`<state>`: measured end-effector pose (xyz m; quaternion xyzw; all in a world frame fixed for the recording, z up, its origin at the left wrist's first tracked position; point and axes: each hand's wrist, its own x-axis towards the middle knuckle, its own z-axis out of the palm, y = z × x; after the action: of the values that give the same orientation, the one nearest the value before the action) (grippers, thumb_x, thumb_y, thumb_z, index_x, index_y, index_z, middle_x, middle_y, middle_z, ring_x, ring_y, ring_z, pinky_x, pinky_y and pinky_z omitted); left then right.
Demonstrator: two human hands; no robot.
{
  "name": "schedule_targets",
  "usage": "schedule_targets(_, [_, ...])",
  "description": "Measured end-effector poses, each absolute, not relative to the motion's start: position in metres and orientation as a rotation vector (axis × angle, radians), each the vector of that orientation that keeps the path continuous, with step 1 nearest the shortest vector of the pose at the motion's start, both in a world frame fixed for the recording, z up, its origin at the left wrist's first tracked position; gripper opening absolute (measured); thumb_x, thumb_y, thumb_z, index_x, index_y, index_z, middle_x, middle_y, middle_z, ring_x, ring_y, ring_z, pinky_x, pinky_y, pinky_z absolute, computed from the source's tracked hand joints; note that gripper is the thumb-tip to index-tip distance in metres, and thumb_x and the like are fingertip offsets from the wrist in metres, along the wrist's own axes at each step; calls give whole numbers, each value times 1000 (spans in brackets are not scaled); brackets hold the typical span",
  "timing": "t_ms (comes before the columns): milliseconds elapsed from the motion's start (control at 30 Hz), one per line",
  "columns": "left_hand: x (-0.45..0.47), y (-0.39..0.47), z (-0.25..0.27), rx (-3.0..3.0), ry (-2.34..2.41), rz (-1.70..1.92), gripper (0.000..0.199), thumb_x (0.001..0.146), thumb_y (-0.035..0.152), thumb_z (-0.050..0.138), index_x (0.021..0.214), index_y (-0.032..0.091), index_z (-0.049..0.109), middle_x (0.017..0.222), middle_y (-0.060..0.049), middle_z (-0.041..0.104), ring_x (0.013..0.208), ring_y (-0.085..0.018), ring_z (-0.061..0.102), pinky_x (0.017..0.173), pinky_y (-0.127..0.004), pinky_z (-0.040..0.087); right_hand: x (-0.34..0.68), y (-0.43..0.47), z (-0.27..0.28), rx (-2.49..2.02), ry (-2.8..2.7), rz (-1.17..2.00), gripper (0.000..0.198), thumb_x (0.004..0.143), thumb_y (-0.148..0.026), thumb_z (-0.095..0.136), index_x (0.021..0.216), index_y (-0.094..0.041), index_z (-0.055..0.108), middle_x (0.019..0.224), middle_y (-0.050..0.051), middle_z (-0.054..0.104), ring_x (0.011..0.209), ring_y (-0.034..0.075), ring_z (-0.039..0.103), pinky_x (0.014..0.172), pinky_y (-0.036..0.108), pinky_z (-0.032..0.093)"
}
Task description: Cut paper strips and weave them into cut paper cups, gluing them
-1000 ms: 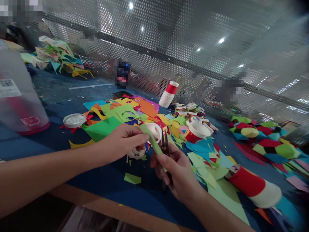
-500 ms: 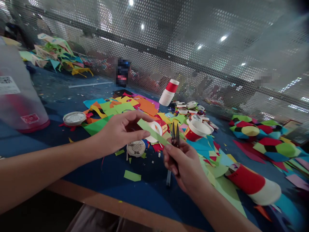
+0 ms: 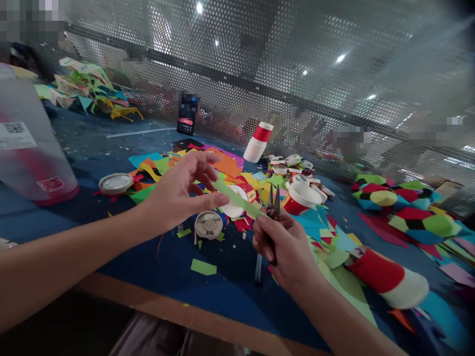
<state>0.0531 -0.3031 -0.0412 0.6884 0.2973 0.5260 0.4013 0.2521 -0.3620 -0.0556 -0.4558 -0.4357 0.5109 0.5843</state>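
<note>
My right hand (image 3: pixel 284 240) is closed around a pair of dark scissors (image 3: pixel 273 205), whose blades point up and stand slightly apart. Its thumb and finger also pinch the lower end of a light green paper strip (image 3: pixel 237 197). To the left of the strip, my left hand (image 3: pixel 185 193) is open, thumb and curled fingers apart; the strip's upper end lies close to its fingertips. Behind the strip sits a red and white paper cup (image 3: pixel 234 210), partly hidden. Below my left hand lies a round white disc with a drawn pattern (image 3: pixel 209 225). Nearer me is a green paper scrap (image 3: pixel 204 267).
Coloured paper pieces (image 3: pixel 226 165) spread across the blue table. A tilted cup stack (image 3: pixel 259 142), a phone (image 3: pixel 187 113) and a perforated metal screen (image 3: pixel 230 64) stand behind. A translucent container (image 3: pixel 37 148) is left; another cup (image 3: pixel 388 277) lies right, near patchwork paper shapes (image 3: pixel 423 225).
My left hand has moved slightly up and left, its fingers spreading wider beside the strip's upper end. My right hand still holds the scissors and strip. The view has shifted slightly.
</note>
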Motion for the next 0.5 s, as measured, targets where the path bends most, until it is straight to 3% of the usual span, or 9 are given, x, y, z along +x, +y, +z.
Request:
schedule_targets(200, [52,-302,-53,1867,781,1250,42,77,37,75,112,20,60,100,-3,62,82,-15,62,66,-25,52,251,-362,-57,-1051,-1023,1179,25,70,-30,75,64,-18,54,47,-6,57,28,1,34,33,15,23])
schedule_targets(333, [54,-300,-53,1967,838,1130,26,82,41,71,97,19,68,90,-2,68,75,-15,62,65,-26,50,252,-362,-56,-1037,-1001,1150,24,71,-31,75,66,-18,55,46,-7,56,28,1,32,33,16,22])
schedule_targets(433, [54,-300,-47,2044,882,1058,29,83,45,70,96,20,69,84,-2,68,71,-15,61,62,-27,50,253,-362,-55,-1035,-980,1128,24,71,-30,74,65,-19,54,46,-7,54,28,1,31,33,17,22])
schedule_targets(500, [52,-310,-46,2128,911,1192,33,80,44,74,104,22,68,91,-3,68,79,-18,62,68,-30,52,254,-362,-54,-1035,-967,1117,25,72,-30,73,65,-19,53,46,-7,54,29,1,31,33,17,21])
